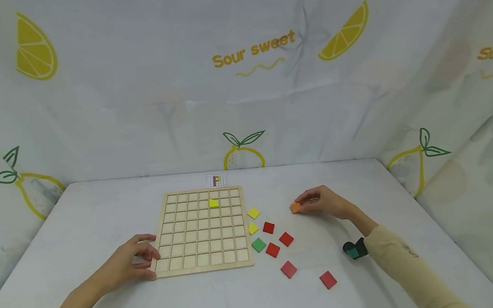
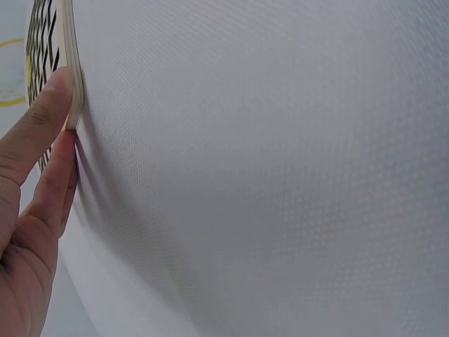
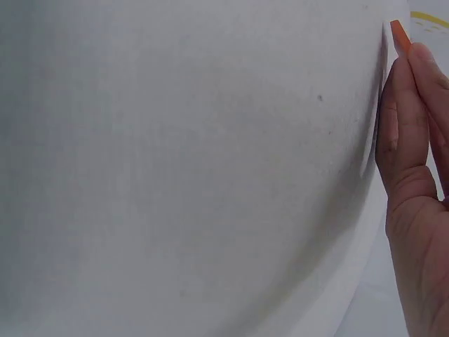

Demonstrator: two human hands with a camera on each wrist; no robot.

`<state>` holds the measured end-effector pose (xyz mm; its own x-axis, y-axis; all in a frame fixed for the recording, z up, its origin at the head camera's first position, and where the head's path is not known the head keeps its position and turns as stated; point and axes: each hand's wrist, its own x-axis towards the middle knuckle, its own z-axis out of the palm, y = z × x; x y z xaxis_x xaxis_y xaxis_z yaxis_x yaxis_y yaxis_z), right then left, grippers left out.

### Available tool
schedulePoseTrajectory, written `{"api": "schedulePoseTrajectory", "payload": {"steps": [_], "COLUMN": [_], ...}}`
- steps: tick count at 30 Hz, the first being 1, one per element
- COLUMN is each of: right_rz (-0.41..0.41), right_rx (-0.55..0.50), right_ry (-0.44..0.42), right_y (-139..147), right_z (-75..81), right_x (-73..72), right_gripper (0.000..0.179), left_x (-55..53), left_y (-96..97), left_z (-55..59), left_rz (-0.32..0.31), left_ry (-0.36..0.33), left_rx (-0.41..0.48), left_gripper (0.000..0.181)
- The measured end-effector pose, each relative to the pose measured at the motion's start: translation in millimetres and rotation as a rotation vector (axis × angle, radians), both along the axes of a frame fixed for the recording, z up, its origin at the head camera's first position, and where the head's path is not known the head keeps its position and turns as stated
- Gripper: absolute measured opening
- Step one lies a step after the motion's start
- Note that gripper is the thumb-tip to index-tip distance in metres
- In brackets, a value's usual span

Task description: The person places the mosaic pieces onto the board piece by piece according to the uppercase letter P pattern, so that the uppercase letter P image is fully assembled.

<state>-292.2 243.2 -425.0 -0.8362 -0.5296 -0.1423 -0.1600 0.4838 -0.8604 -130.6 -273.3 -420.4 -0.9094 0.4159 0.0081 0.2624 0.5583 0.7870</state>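
My left hand (image 1: 126, 262) grips the near left corner of a wooden grid board (image 1: 247, 222). In the left wrist view its thumb (image 2: 49, 112) and fingers (image 2: 55, 175) meet round the board's corner (image 2: 73, 77). Between the thumb and fingers of my right hand (image 1: 327, 203) is a small orange tile (image 1: 295, 208), pinched just above or at the table; the right wrist view shows this orange tile (image 3: 400, 36) at the fingertips. One yellow tile with a rounded side (image 1: 213, 203) lies in a cell near the board's far edge.
Right of the board lie a yellow square tile (image 1: 253, 213), a yellow rounded tile (image 1: 253, 228), a green tile (image 1: 259, 245) and several red tiles (image 1: 286, 239). A small pattern card (image 1: 216, 181) lies behind the board. A lemon-print cloth (image 1: 170, 82) hangs beyond the white table (image 1: 115, 209).
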Motion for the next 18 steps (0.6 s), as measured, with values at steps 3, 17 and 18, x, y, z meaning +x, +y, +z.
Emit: {"api": "schedulePoseTrajectory", "payload": {"steps": [3,17,18], "right_rz": [-0.046,-0.270,-0.279], "right_rx": [-0.025,-0.200,-0.213], "right_ry": [-0.021,-0.221,-0.229], "right_y": [-1.5,-24.1,-25.6], "right_z": [-0.8,13.3,13.6], "right_x": [0.1,0.8,0.6], "right_gripper": [0.032,0.036,0.035], "left_x": [0.0,-0.7,-0.8], "left_y": [-0.8,-0.4,-0.3], "left_z": [-0.4,-0.8,-0.5], "left_rz": [-0.001,0.008,0.009], "left_ry": [0.005,-0.004,-0.006], "left_rx": [0.002,0.016,0.018], "left_gripper": [0.036,0.044,0.044]}}
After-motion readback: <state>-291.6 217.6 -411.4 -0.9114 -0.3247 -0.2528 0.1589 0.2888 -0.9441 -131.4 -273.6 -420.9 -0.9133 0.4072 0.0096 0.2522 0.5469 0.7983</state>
